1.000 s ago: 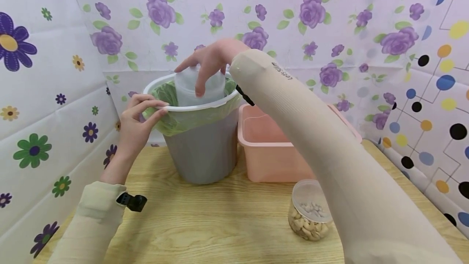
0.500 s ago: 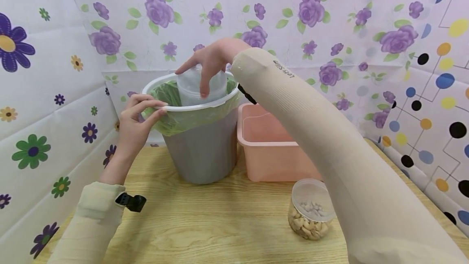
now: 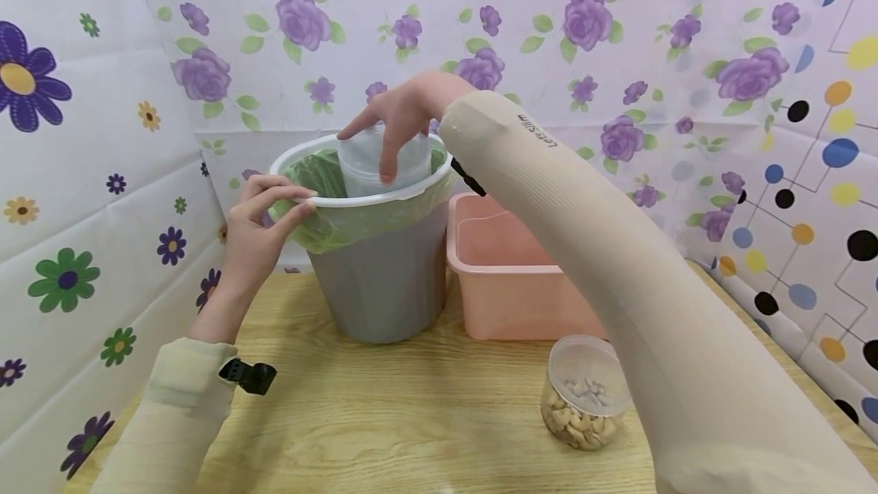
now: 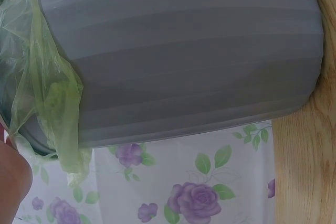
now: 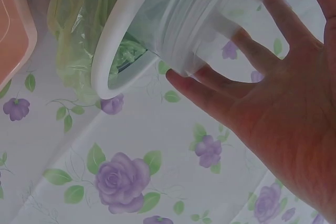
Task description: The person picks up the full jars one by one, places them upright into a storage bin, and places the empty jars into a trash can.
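Observation:
In the head view a grey trash bin [image 3: 384, 292] stands on the table, its green bag [image 3: 343, 229] folded over the white rim [image 3: 373, 200]. My left hand [image 3: 257, 223] pinches the rim and bag at the near left side. From above, my right hand [image 3: 405, 113] grips a clear plastic jar [image 3: 357, 162] with spread fingers. The jar's lower part sits inside the bin's mouth and is hidden by the rim. In the right wrist view, the fingertips [image 5: 181, 80] press around the jar [image 5: 184, 17]. The left wrist view shows mostly the bin's ribbed side [image 4: 194, 51].
Right of the bin stands a pink plastic tub [image 3: 521, 299], partly covered by my right forearm. A lidded jar of cashews [image 3: 579, 418] stands on the wooden table [image 3: 384, 418] near that forearm. Flowered sheets [image 3: 521, 21] hang behind and at the sides.
My right hand and the jar have shifted slightly to the right within the bin's mouth. The left hand keeps its place on the rim.

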The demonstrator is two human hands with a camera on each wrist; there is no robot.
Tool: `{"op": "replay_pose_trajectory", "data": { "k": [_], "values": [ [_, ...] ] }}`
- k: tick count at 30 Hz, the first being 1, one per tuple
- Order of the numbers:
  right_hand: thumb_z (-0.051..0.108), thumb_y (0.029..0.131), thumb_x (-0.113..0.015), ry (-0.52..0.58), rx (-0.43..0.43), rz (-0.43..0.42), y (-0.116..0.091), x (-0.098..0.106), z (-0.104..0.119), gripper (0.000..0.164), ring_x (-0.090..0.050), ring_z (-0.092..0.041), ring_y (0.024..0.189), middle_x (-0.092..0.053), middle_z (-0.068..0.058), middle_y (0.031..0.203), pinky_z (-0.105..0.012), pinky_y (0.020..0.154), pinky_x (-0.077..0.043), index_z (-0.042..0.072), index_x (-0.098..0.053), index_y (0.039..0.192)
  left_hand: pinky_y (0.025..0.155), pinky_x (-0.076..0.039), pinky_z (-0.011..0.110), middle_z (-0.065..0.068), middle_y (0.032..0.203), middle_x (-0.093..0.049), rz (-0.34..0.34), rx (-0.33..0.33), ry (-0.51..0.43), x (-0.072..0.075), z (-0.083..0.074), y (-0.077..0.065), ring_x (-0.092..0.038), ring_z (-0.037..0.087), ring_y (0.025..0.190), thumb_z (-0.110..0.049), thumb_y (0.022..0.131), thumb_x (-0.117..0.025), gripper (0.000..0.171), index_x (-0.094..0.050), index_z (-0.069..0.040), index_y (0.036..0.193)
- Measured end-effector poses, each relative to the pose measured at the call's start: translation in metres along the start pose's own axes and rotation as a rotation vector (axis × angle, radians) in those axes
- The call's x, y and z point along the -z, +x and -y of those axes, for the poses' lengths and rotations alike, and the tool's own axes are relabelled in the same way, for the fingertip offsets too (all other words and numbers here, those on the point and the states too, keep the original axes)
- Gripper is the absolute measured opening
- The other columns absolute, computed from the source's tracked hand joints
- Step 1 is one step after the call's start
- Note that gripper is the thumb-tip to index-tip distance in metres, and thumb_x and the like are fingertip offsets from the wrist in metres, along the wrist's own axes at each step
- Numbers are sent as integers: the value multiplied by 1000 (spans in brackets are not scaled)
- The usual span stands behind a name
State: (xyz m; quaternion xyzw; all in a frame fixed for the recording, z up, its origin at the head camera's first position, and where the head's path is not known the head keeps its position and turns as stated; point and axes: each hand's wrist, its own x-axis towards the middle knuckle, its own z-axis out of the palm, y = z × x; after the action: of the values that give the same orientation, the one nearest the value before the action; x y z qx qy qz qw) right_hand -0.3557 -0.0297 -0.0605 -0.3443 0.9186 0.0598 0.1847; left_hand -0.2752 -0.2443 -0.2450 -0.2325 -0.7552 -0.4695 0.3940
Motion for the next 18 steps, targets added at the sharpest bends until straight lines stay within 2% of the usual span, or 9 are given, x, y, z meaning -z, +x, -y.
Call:
{"op": "replay_pose_trajectory", "data": {
  "k": [5,8,11,15,18],
  "values": [
    [47,79,-80,6,3,-9,0,-1,-2,97,-16,-23,154,5,5,168,-49,115,-37,56,-17,151,93,-36,16,-20,104,-52,4,0,-13,-2,-15,-1,-45,-2,104,3,89,-67,15,-69,12,101],
    [47,79,-80,29,5,-19,0,-2,-3,99,-17,-22,154,6,6,168,-49,116,-36,56,-14,152,94,-35,16,-20,104,-52,5,7,-13,-1,-11,0,-45,-2,105,4,89,-67,15,-70,11,102],
    [49,79,-80,39,32,-40,0,-3,-4,103,-9,-22,156,7,7,168,-50,121,-28,55,-9,153,94,-36,16,-20,104,-52,6,15,-12,-1,-10,0,-45,-2,105,4,89,-67,15,-70,11,102],
    [54,79,-78,-14,70,-68,-1,-4,-8,105,4,-20,156,5,8,168,-51,125,-15,52,-5,154,95,-35,17,-20,105,-52,5,16,-8,-1,-8,0,-45,-2,106,3,89,-67,15,-70,10,102],
    [55,80,-77,-38,71,-74,-2,-6,-12,103,4,-20,156,2,8,168,-51,125,-12,50,-6,155,95,-35,17,-20,105,-52,3,17,-5,-1,-3,0,-45,-2,106,3,89,-68,15,-70,10,102]
  ]
}}
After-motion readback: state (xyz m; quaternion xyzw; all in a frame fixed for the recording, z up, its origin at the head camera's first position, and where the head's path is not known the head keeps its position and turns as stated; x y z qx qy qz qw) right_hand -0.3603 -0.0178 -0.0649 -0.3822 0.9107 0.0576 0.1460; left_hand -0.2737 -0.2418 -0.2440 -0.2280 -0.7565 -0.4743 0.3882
